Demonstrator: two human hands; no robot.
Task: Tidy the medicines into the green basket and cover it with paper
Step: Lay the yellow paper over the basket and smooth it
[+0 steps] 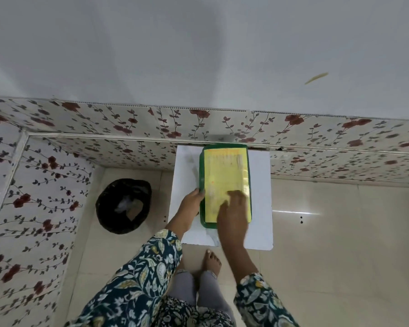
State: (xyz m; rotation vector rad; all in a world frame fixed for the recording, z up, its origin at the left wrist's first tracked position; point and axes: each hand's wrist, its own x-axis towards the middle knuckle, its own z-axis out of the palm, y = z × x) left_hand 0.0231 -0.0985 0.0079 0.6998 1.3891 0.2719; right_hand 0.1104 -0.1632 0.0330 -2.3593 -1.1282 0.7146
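The green basket (202, 171) stands on a small white table (260, 199) against the floral wall. A yellow printed paper (224, 171) lies flat over the basket's top and hides whatever is inside; no medicines show. My left hand (193, 200) holds the basket's left rim near the front corner. Fingers spread, my right hand (233, 208) rests flat on the near part of the yellow paper.
A black bin (123, 205) lined with a bag stands on the tiled floor left of the table. Floral panels cover the walls behind and to the left. My bare feet (211, 259) are just in front of the table.
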